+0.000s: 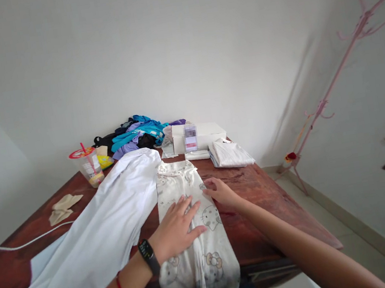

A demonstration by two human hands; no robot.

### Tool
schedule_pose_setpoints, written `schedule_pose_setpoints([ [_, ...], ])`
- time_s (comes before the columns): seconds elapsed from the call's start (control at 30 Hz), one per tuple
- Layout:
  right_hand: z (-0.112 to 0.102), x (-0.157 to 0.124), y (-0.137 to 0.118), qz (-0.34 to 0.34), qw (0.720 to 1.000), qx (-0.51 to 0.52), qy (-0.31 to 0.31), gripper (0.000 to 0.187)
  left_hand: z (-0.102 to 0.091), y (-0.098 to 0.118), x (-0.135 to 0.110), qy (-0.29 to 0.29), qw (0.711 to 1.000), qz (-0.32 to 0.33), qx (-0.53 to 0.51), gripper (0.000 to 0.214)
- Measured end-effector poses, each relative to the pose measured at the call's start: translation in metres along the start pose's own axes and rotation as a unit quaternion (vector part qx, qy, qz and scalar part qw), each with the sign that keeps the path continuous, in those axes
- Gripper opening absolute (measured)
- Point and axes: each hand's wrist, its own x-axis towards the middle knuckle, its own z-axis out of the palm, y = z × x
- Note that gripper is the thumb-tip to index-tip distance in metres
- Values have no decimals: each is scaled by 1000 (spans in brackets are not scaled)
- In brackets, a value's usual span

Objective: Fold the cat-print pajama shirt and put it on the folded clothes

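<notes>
A pair of white pajama pants [215, 252] printed with cartoon cats lies lengthwise on the table, its waistband at the far end and its near end hanging over the front edge. My left hand [178, 226] rests flat on the middle of the pants with its fingers spread. At the right edge of the pants, my right hand [220, 191] has its thumb and fingers pinched on the fabric. Just left of the pants stretches a white garment [93, 232], which also drapes over the front edge.
The wooden table [254, 212] holds a plastic cup [91, 167] with a straw, a beige cloth [64, 208], a clothes heap [139, 133], a white box [209, 134] and a folded white garment [230, 152]. A pink coat rack [331, 78] stands at right.
</notes>
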Motion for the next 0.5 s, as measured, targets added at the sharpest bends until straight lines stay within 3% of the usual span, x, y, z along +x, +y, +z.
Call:
schedule_pose_setpoints([
  [0.1,-14,-14,-1,100,986,115,-63,38,21,-25,16,-18,1000,-11,20,73],
  [0.2,-20,-33,-8,168,962,169,-136,59,34,-32,17,5,1000,-4,24,74],
  [0.37,-15,-93,-18,125,936,233,-233,96,41,-33,10,66,998,7,24,68],
  [0.5,-9,-148,-22,74,922,290,-246,95,42,-33,8,71,997,8,26,68],
])
